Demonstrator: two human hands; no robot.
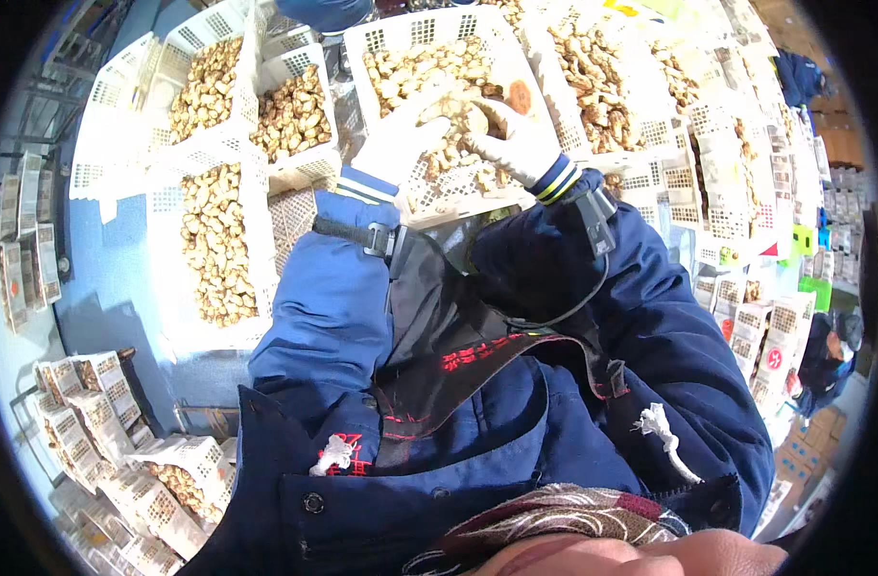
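Both my hands, in white gloves with blue striped cuffs, work above a white perforated basket (530, 182) of light brown mushrooms (429, 72). My left hand (405, 132) is washed out by glare, its fingers curled near pale mushrooms (444, 108) at the middle of the basket. My right hand (516, 144) is bent around a pale, rounded mushroom (475, 120), thumb and fingers closed on it. The hands nearly touch. Glare hides exactly where the left fingertips end. A reddish-brown oval (520, 97) lies beside the right hand, at the basket's right side.
A small basket of mushrooms (293, 115) stands left of mine, with larger ones (218, 245) further left. More filled baskets (593, 86) line the right. A person in dark blue (828, 355) is at the far right. Stacked crates (98, 403) stand at lower left.
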